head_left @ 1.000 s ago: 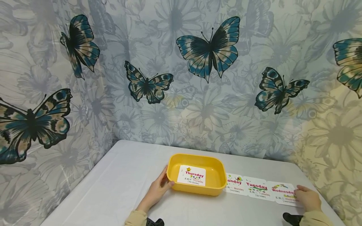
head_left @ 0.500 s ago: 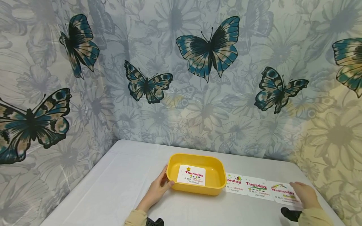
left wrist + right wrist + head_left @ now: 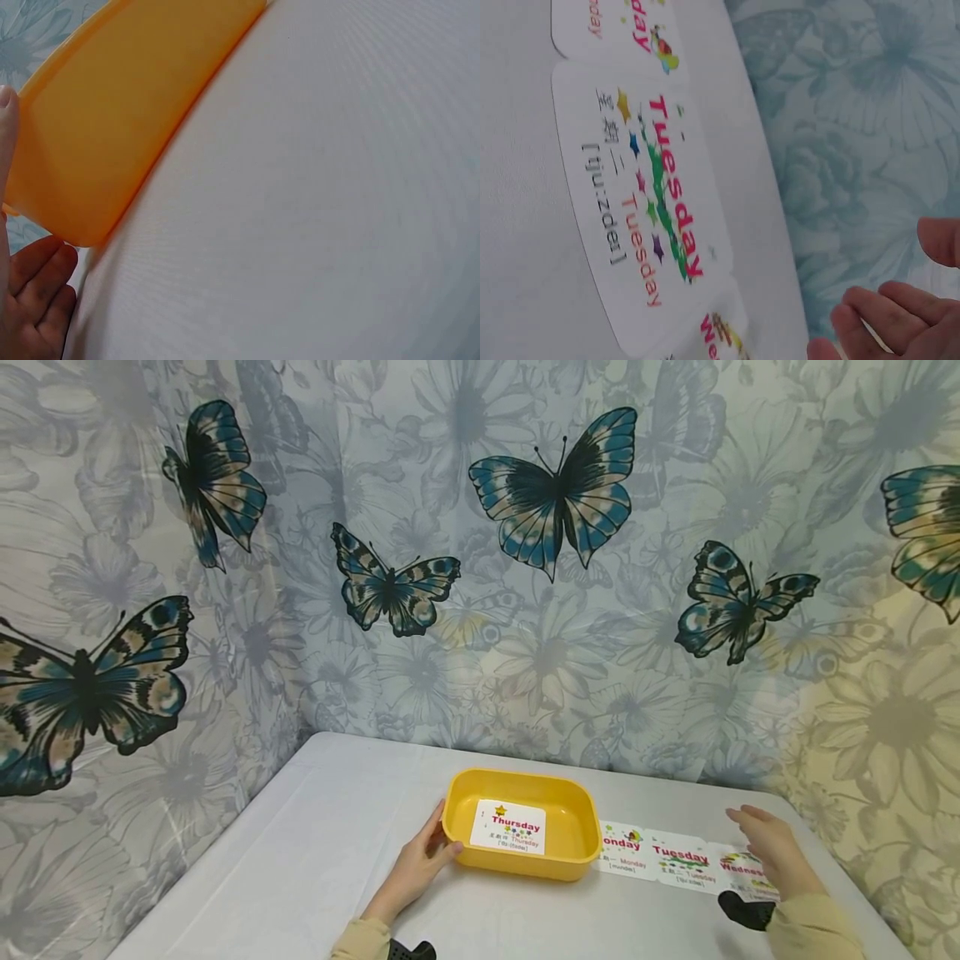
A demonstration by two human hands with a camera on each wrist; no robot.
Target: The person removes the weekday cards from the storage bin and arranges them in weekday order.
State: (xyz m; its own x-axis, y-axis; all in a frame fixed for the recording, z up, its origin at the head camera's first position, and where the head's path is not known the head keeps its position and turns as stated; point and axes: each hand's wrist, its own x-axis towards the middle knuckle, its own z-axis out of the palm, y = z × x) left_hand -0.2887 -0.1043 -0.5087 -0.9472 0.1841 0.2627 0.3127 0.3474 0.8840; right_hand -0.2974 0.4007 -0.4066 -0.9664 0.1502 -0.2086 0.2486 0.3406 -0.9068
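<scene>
My left hand [image 3: 416, 864] holds the left end of a yellow plastic box [image 3: 525, 863], thumb at the front corner and fingers along the left side. In the left wrist view the fingers [image 3: 46, 279] lie by the corner of the box. A white Thursday card [image 3: 508, 827] lies inside it. To the right, a row of word cards runs along the table: a Monday card [image 3: 628, 852] partly hidden by the box, a Tuesday card [image 3: 682, 862] and a Wednesday card [image 3: 742, 870]. Raised over the Wednesday card, my right hand [image 3: 776, 852] holds nothing and partly covers it.
The cards and box stand on a white-covered table [image 3: 337, 827]. Behind and on both sides hangs a fabric backdrop [image 3: 525, 693] with butterflies and flowers. Black straps show at both wrists.
My right hand has let go of the Wednesday card, risen and moved left over it. The left hand and the box have stayed in place.
</scene>
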